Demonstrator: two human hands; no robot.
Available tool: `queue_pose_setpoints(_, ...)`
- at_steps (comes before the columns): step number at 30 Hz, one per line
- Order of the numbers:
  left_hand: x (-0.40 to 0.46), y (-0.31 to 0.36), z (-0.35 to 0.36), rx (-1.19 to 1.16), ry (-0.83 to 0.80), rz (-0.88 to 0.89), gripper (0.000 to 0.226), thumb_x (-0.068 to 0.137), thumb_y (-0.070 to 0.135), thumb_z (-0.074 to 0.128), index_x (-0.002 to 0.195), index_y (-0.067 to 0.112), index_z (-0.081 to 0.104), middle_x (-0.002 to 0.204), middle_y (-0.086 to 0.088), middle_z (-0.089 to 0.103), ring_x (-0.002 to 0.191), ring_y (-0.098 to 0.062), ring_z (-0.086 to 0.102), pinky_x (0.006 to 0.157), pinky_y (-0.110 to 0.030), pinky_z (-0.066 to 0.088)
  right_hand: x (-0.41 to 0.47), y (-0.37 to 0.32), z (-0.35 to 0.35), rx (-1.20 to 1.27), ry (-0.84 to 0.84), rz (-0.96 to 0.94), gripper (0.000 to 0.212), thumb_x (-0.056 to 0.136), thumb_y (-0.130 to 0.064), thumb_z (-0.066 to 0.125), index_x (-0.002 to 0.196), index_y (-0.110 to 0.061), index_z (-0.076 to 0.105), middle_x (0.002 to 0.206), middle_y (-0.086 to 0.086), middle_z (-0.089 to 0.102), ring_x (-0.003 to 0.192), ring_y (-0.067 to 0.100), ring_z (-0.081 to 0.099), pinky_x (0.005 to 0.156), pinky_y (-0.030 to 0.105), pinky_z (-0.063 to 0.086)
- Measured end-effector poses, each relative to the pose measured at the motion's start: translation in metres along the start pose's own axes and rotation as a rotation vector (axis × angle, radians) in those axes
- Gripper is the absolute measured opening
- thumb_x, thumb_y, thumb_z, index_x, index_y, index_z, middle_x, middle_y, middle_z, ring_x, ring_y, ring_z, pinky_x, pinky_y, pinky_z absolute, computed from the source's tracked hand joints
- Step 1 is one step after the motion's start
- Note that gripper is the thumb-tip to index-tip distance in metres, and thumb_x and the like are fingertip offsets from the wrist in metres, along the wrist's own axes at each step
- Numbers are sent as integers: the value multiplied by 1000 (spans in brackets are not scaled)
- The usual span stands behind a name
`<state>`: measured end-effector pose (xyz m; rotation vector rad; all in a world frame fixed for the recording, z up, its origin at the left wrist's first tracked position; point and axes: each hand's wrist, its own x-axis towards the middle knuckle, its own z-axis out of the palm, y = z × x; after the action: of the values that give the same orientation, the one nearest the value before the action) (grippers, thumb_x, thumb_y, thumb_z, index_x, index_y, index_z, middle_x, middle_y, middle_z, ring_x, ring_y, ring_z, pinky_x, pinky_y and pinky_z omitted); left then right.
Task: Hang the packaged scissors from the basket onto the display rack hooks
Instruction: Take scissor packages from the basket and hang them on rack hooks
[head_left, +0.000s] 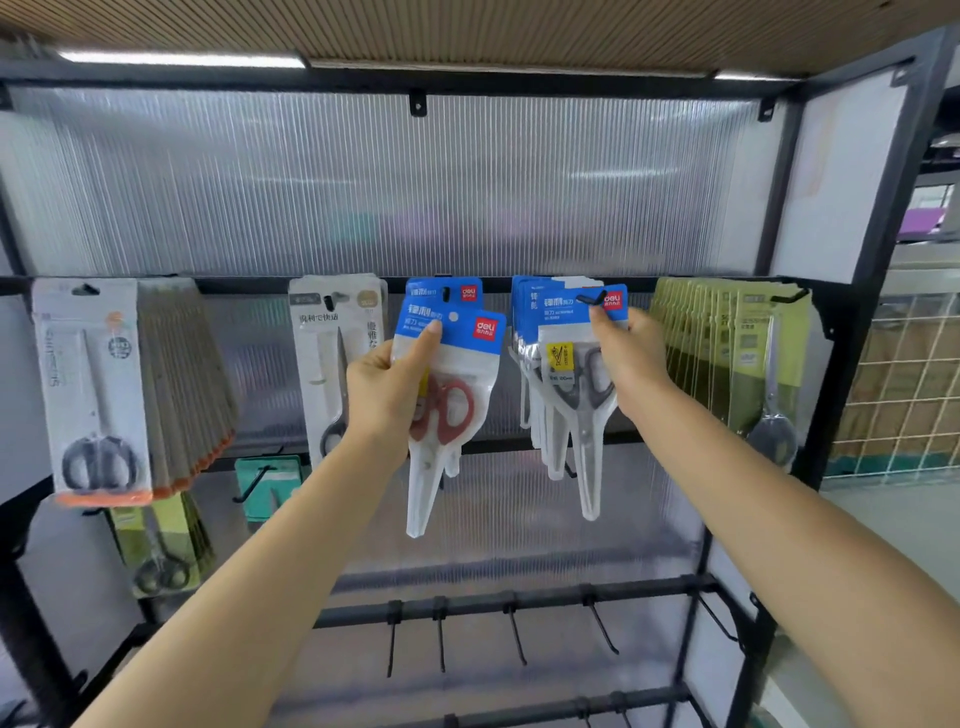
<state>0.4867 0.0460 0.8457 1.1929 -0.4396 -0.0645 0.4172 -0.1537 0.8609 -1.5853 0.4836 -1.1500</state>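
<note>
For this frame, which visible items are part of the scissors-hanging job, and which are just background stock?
In the job: left hand holding the red-handled scissors pack; right hand gripping the grey-handled scissors pack at its hook.

Background: green packs, white-carded scissors, bare lower hooks.

You can read "deli" in white on a red square on the blue card of the red-handled scissors pack (451, 358) | same "deli" square on the hung blue pack behind it (445, 292) | "deli" again on the grey-handled scissors pack (582, 332) | other print on all packs too blurred to read
</note>
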Motion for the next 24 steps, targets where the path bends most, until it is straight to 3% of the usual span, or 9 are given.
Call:
queue_pose_setpoints(3, 3, 0, -1, -2, 13, -2, 21, 82, 35, 71, 68, 19, 66, 75, -7, 64, 76, -25, 59, 82, -47, 53, 13, 2, 7, -92, -25, 19, 23, 97, -19, 49, 73, -18, 48, 65, -1, 45, 59, 12, 41, 58, 28, 32)
queue_pose_setpoints(8, 6, -4, -3, 14, 48, 6, 23, 84, 33, 68, 65, 22, 62, 62, 4, 66, 66, -16, 61, 70, -34, 54, 25, 7, 11, -161, -22, 4, 28, 96, -21, 52, 68, -21, 48, 63, -2, 48, 58, 12, 46, 56, 27, 34)
queue_pose_setpoints(10, 6, -7, -6, 52, 49, 13, 26, 83, 35, 69, 65, 18, 59, 64, 0, 63, 66, -17, 59, 68, -32, 52, 28, 11, 10, -221, -24, -30, 23, 95, -23, 53, 73, -15, 53, 65, -3, 50, 65, 16, 49, 57, 26, 35)
queue_pose_setpoints(13, 5, -11, -8, 86, 50, 7, 27, 83, 35, 69, 68, 16, 57, 67, -2, 61, 65, -15, 57, 65, -31, 51, 27, 13, 4, -292, 78, -114, 19, 93, -20, 56, 102, -2, 58, 83, 3, 58, 78, 15, 52, 55, 23, 32)
queue_pose_setpoints(16, 5, -14, -8, 93, 50, -4, 27, 82, 35, 70, 66, 17, 57, 57, 4, 60, 58, -11, 57, 58, -28, 51, 15, -6, -9, -170, 344, -362, 28, 92, -8, 53, 118, 2, 53, 109, 12, 56, 92, 12, 49, 68, 4, 32)
queue_pose_setpoints(18, 5, -15, -7, 107, 42, 6, 28, 82, 34, 70, 66, 16, 57, 51, 7, 59, 53, -9, 56, 54, -25, 49, 5, -30, -15, -146, 417, -622, 27, 88, -6, 51, 114, 3, 53, 110, 10, 52, 96, 13, 50, 79, 4, 35)
queue_pose_setpoints(21, 4, -14, -3, 72, 8, 8, 25, 84, 30, 69, 65, 16, 59, 50, 7, 62, 50, -6, 59, 56, -25, 52, -11, -68, -12, -214, 165, -849, 23, 88, -7, 52, 110, 0, 56, 104, 4, 54, 89, 5, 51, 78, 6, 39)
queue_pose_setpoints(24, 0, -12, 0, 38, -15, 8, 19, 85, 28, 67, 70, 16, 63, 52, 8, 65, 50, -3, 62, 52, -21, 53, -30, -89, 1, -397, -238, -797, 21, 93, -19, 57, 110, -7, 61, 99, -1, 59, 87, 6, 55, 73, 3, 39)
